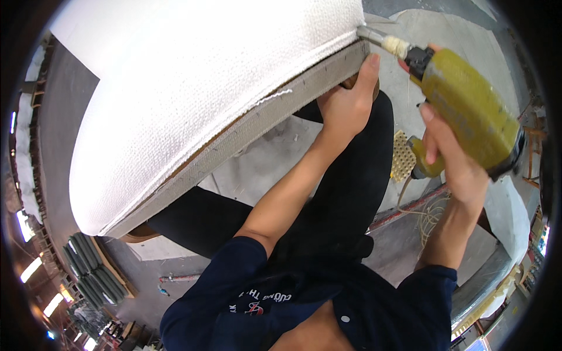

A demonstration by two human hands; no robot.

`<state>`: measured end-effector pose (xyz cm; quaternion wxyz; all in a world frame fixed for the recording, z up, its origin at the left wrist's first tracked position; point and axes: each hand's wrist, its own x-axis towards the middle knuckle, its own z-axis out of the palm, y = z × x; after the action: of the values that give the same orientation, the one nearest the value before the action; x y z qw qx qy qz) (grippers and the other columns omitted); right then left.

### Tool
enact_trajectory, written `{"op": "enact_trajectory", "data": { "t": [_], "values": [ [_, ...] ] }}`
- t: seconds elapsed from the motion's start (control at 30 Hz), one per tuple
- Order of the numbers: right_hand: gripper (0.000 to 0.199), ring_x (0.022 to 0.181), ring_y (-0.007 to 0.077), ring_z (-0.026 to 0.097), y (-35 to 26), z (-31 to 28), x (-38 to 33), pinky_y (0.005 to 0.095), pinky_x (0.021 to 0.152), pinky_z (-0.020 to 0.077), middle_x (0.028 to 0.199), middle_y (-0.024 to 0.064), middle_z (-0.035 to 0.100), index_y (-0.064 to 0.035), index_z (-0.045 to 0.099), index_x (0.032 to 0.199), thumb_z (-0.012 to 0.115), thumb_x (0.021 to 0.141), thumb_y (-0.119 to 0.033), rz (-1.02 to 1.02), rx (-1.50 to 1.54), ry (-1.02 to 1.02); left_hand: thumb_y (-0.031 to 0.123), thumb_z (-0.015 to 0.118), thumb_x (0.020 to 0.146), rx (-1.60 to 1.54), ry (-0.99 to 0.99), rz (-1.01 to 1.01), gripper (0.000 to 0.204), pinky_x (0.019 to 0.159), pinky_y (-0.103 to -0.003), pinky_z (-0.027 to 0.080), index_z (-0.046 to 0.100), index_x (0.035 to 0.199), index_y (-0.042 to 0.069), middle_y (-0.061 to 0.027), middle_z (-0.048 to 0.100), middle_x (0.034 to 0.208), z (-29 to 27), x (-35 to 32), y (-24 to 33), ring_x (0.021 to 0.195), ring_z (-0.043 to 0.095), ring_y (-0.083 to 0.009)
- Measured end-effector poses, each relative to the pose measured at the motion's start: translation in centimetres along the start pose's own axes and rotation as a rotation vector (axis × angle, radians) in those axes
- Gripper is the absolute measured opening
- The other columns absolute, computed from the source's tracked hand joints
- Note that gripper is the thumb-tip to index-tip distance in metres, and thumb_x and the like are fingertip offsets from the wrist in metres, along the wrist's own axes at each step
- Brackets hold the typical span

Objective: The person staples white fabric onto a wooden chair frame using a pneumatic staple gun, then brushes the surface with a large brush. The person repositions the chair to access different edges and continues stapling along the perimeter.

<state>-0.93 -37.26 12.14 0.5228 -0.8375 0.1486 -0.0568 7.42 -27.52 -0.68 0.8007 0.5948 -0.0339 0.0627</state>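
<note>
Across the upper left lies a white upholstered piece [205, 82] in nubby fabric, probably a seat, tilted over my lap. A grey strip [246, 128] with staples runs along its near edge, and a loose white thread [275, 96] hangs over it. My left hand [349, 105] grips the strip's right end, thumb on top, fingers hidden underneath by a brown wooden part. My right hand [455, 155] is closed round the grip of a yellow-green air staple gun [471, 108]. The gun's long metal nose [373, 35] touches the fabric at the right corner, just beyond my left thumb.
A pale hose [404, 193] drops from the gun to coils on the floor. Beside it lie a yellow perforated piece [402, 157] and a red bar [386, 220]. Dark green rolls [93, 269] stand at lower left. Plastic-wrapped furniture [486, 289] is at lower right.
</note>
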Motion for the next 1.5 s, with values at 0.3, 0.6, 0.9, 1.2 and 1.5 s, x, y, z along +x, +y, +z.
{"op": "enact_trajectory", "data": {
  "t": [0.3,0.6,0.9,1.2,1.5],
  "values": [
    [0.021,0.049,0.0086,0.047,1.2,-1.7,-0.5,0.0257,0.051,0.0368,0.059,0.0003,0.052,-0.0017,0.065,0.079,0.066,0.091,-0.02,-0.084,0.072,0.041,0.027,0.07,0.092,0.005,-0.087,0.014,0.052,0.102,-0.036,0.037,0.052,0.125,-0.009,-0.0167,0.055,0.126,-1.2,1.2,-1.7,0.115,0.051,-0.024],
    [0.017,0.053,0.013,0.056,22.4,-5.4,-11.6,0.0258,0.046,0.0452,0.074,0.0067,0.061,0.0031,0.063,0.095,0.071,0.082,-0.004,0.481,0.314,0.667,0.038,0.063,0.095,0.038,-0.083,0.112,0.044,0.088,-0.034,0.042,0.056,0.108,-0.003,-0.0137,0.059,0.102,-0.7,2.3,-1.8,0.095,0.055,-0.0212],
    [0.015,0.057,0.0152,0.064,39.2,-7.1,-17.1,0.0253,0.046,0.0501,0.073,0.01,0.066,0.0067,0.067,0.085,0.07,0.077,-0.005,0.909,0.259,0.846,0.043,0.061,0.094,-0.071,-0.136,0.008,0.044,0.061,-0.031,0.052,0.05,0.099,0.0,-0.0133,0.063,0.081,-0.3,-1.2,-1.2,0.065,0.061,-0.0207],
    [0.009,0.056,0.0147,0.063,43.0,-6.0,-14.2,0.0268,0.046,0.0503,0.074,0.0115,0.066,0.0049,0.064,0.08,0.067,0.076,-0.003,0.945,0.337,0.714,0.044,0.062,0.093,-0.087,-0.158,0.025,0.046,0.065,-0.033,0.052,0.048,0.101,0.001,-0.0133,0.061,0.082,-0.8,-1.6,-1.6,0.068,0.061,-0.0217],
    [0.019,0.056,0.0192,0.066,45.1,-3.9,-14.2,0.0295,0.047,0.0535,0.073,0.0172,0.068,0.016,0.064,0.088,0.065,0.077,0.001,0.966,0.4,0.771,0.04,0.063,0.093,-0.121,-0.156,0.053,0.041,0.061,-0.034,0.053,0.05,0.101,0.001,-0.0134,0.063,0.08,-1.3,-1.3,-2.1,0.066,0.062,-0.022]
  ]
}}
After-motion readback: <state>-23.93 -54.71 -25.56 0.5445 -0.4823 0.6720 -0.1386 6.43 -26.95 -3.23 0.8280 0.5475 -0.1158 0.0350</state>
